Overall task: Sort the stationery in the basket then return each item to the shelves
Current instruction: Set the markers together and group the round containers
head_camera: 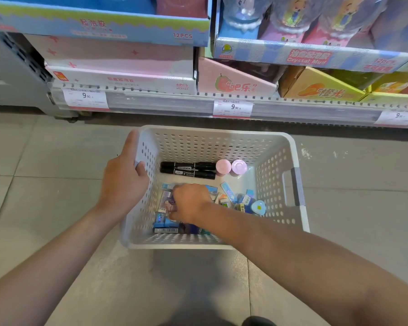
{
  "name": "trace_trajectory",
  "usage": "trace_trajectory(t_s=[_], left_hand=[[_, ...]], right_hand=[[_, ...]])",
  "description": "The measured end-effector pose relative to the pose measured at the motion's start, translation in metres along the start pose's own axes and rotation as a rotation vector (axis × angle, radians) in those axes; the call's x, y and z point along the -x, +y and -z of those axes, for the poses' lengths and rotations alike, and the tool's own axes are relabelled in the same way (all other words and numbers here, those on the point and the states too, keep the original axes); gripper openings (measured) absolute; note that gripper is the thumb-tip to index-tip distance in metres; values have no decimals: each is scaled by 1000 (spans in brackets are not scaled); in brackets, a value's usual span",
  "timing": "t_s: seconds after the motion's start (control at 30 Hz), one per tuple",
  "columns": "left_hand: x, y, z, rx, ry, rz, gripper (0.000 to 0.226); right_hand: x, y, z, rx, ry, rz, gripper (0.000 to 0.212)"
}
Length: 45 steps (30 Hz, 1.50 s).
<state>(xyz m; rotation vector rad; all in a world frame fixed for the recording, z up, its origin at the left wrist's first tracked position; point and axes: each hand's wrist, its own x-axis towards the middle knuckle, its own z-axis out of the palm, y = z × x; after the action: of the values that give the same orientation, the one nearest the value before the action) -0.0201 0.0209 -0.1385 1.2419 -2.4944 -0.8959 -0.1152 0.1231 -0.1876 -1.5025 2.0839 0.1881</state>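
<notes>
Both forearms fill the near part of the view and reach forward to a white perforated basket [264, 147] that stands on the tiled floor [33, 161] in front of a shop shelf [198, 104]. At the basket's left wall the left hand [123, 182] grips the rim, thumb inside and fingers outside, which looks like a steadying hold. Down inside, the right hand [189, 202] has its fingers curled into a heap of small packaged erasers [229, 196]; whether it has actually pinched one I cannot tell, since the fingertips are hidden beneath the knuckles.

On the basket floor, two black markers [189, 170] lie side by side near the far wall, touching each other, with a pink round tub [223, 167] and a lilac round tub [239, 167] just beside their right ends. A blue heart-shaped piece with a yellow centre [258, 207] sits at the right of the heap.

Everything here looks light. I judge the erasers to be small, slick in their wrappers and liable to slip, so a pinch across the short sides, one or two at a time, should suit them. Being stiff and smooth, the markers would take a grip round the middle of the barrel. Those tubs seem rigid and are best held round their sides rather than by the lid.
</notes>
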Motion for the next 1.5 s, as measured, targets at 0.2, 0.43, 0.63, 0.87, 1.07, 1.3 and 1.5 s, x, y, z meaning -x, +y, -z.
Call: trace_trajectory(t_s=[0.2,0.43,0.63,0.87,1.07,1.3,1.5], left_hand=[[1,2,0,10,-6,-12,65],[3,3,2,26,-20,-34,64],[2,2,2,44,-37,-35,60],[2,2,3,44,-34,-43,57],[1,1,2,33,-34,-26,61],[1,-1,2,27,-26,-30,62],[1,-2,1,27,-21,-28,64]], right_hand=[[10,6,7,-55,46,60,35],[55,72,70,-204,-15,-3,37],[58,120,83,392,22,-223,26],[40,124,51,505,6,-327,38],[33,123,40,630,15,-276,28],[29,123,36,603,-30,-203,33],[32,119,37,621,-48,-127,30]])
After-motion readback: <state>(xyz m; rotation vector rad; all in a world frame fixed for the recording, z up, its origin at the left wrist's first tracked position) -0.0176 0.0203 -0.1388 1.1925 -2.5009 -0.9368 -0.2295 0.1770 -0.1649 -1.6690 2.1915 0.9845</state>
